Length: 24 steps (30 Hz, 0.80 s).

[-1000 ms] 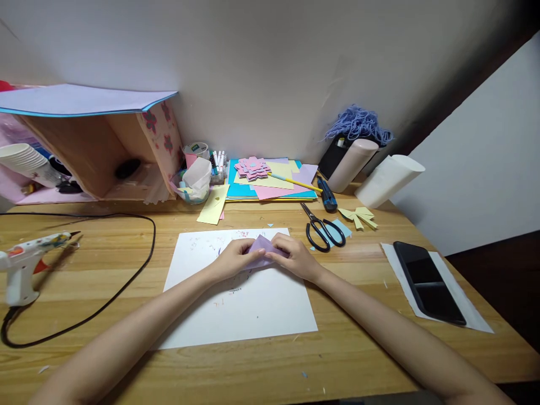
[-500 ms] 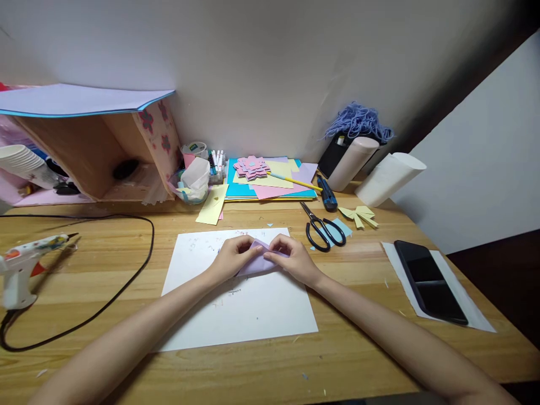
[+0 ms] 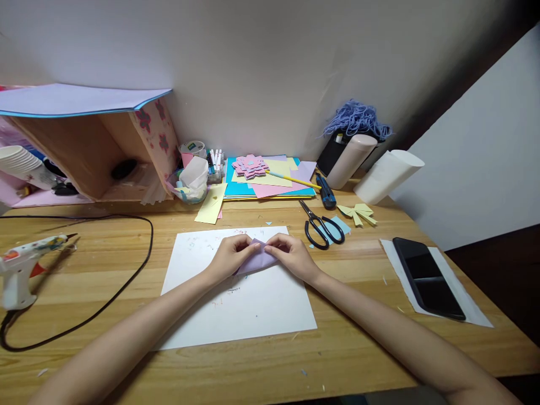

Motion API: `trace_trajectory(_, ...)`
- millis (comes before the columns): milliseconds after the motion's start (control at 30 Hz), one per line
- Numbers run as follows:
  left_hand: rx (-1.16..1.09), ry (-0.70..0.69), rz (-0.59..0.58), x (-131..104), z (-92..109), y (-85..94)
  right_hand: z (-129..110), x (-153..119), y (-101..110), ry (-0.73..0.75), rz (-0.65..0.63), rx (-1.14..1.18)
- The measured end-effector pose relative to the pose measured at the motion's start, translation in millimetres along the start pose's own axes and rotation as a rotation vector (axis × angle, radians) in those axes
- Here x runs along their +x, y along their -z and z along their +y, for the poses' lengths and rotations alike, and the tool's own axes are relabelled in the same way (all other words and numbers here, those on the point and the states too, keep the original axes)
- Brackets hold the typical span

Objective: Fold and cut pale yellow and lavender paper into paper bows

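Observation:
A piece of folded purple paper [image 3: 258,261] is held just over a white sheet [image 3: 265,312] that bears pen marks. My left hand [image 3: 233,254] pinches its left side between thumb and fingers. On the other side, my right hand [image 3: 292,256] pinches the upper right part of the fold. The two thumbs are close together at the paper's top edge. Both hands partly cover the paper, so its full outline is hidden. Right of my right hand lie black-handled scissors [image 3: 324,228] on a light blue paper piece [image 3: 341,226].
A glue gun [image 3: 29,264] with a looping black cord rests at the left. Behind are a cardboard box [image 3: 156,140], coloured papers [image 3: 270,188] with a pink paper flower [image 3: 250,166], and a utility knife [image 3: 325,194]. A yellow paper bow [image 3: 358,214] and a phone [image 3: 428,278] lie at the right.
My right thumb has shifted up to the paper's top edge, and more of the purple face shows between my hands. Both hands still hold the paper.

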<state>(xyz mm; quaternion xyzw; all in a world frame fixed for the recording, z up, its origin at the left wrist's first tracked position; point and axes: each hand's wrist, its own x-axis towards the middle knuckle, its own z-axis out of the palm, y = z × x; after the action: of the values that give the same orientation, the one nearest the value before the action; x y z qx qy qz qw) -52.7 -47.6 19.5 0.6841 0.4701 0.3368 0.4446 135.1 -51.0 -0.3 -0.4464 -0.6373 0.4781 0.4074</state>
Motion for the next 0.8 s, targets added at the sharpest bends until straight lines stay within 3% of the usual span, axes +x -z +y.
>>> trace_trajectory(400, 0.025, 0.010, -0.011, -0.7, 0.7, -0.5, -0.2, 0.3, -0.1, 0.015, -0.018, -0.013)
trace_trajectory(700, 0.071, -0.015, -0.078, -0.5, -5.3, 1.0, -6.0, -2.6, -0.9, 0.032, -0.059, -0.035)
trace_trajectory(800, 0.046, -0.005, -0.129, -0.6, -5.3, 1.7, -3.6, -1.2, 0.3, 0.026, -0.010, -0.028)
